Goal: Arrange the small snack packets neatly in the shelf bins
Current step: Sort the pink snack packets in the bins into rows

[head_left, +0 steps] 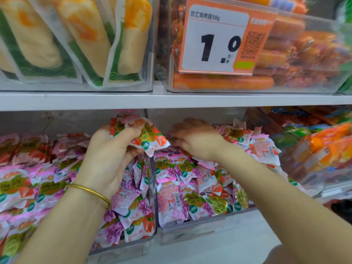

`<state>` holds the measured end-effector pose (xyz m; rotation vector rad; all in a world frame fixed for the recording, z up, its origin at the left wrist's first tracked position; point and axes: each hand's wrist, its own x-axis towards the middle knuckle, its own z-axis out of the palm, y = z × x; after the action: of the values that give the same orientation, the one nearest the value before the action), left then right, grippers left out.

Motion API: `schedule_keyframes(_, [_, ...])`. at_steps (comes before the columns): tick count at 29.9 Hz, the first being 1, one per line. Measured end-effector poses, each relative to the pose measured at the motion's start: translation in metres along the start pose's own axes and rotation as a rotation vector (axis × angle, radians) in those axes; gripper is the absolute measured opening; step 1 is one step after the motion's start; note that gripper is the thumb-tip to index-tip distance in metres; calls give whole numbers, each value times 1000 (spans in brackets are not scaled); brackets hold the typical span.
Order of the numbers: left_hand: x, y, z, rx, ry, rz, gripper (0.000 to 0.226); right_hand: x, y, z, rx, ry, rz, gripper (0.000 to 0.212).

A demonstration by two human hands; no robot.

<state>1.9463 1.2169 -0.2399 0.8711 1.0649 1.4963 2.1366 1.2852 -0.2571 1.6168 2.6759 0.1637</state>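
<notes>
Small pink-and-white snack packets, a bunch of them, are clamped between the thumb and curled fingers of the left hand. They are raised above the wall between the left clear plastic bin and the right clear plastic bin, both heaped with similar packets. The right hand, blurred, reaches over the right bin's pile; its grip cannot be told. A white shelf board runs close overhead, carrying bagged yellow bread and orange sausages.
</notes>
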Motion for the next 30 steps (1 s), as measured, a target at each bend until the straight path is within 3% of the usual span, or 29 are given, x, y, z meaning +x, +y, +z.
schedule_keyframes(2, [1, 0, 0, -12, 2, -4, 14, 6, 5, 16, -106, -214, 56, 44])
schedule_keyframes(3, [1, 0, 0, -14, -5, -4, 14, 3, 11, 21, -141, -224, 86, 46])
schedule_keyframes(9, [3, 1, -5, -15, -18, 5, 11, -32, 31, 14, -182, -84, 164, 36])
schedule_keyframes(14, [-2, 3, -5, 0, -38, 22, 17, -53, 48, 6, -72, -32, 312, 34])
schedule_keyframes(30, [-6, -2, 0, 81, -58, -11, 15, -44, 34, 13, 43, 7, 249, 38])
